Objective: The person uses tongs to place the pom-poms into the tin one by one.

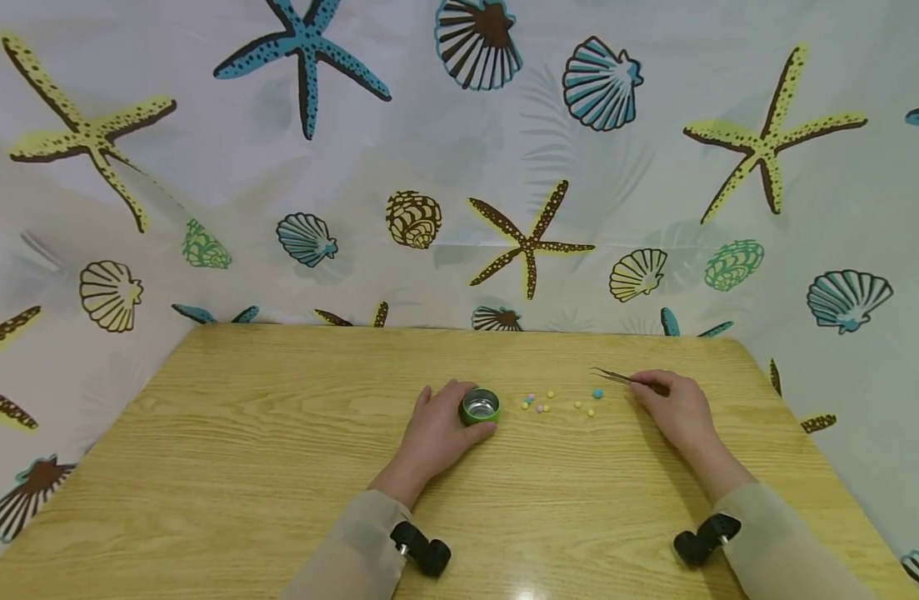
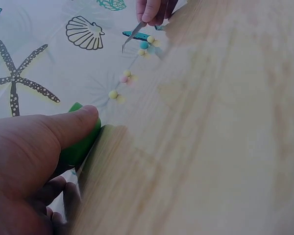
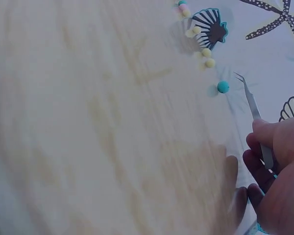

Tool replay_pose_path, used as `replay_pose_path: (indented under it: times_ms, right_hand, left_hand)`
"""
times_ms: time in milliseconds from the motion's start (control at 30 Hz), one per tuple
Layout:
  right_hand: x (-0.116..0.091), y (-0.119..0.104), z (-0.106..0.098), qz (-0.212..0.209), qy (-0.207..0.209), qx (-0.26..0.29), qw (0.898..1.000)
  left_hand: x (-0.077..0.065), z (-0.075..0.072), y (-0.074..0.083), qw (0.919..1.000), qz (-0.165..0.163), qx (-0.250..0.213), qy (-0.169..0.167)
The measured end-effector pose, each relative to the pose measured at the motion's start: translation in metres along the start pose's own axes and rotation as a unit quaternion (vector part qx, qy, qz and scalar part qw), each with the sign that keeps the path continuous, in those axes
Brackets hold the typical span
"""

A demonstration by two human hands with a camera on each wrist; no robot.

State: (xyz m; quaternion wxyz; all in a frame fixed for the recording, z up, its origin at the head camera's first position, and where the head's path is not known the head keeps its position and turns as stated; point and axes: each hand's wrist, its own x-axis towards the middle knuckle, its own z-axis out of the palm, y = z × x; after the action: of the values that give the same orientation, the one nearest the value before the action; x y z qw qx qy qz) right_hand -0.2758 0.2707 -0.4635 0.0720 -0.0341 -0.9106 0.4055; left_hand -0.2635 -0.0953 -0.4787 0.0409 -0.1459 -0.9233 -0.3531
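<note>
My left hand [image 1: 438, 433] grips a small round green tin [image 1: 481, 407], thumb on the near side and fingers round the back. The tin stands upright, its silvery inside facing up, and in the left wrist view its green wall [image 2: 78, 147] shows beneath the thumb. Slim metal tweezers [image 3: 252, 100] with bent, slightly parted tips are pinched in my right hand [image 1: 678, 410]. Those tips point left, just beyond a larger blue ball [image 1: 597, 393] and apart from it. Between tin and tweezers lie several small yellow, pink and blue balls [image 1: 540, 408].
A wood-grain table [image 1: 279, 467] lies under both hands. Behind it hangs a pale cloth [image 1: 399, 150] printed with starfish and shells, meeting the table's far edge. Black camera mounts [image 1: 422, 550] sit on both sleeved wrists.
</note>
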Motion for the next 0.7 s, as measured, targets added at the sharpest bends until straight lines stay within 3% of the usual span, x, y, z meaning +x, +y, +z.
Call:
replay_pose_path:
  times_ms: [200,700]
  right_hand:
    - [-0.01,-0.001,-0.005,0.011,0.002,0.026,1.0]
    - [-0.021,0.01,-0.011,0.003,-0.01,0.021,1.0]
  left_hand:
    - [0.0,0.0,0.001,1.0,-0.002,0.002,0.0]
    - [-0.001,0.0,0.002,1.0,-0.005,0.004,-0.002]
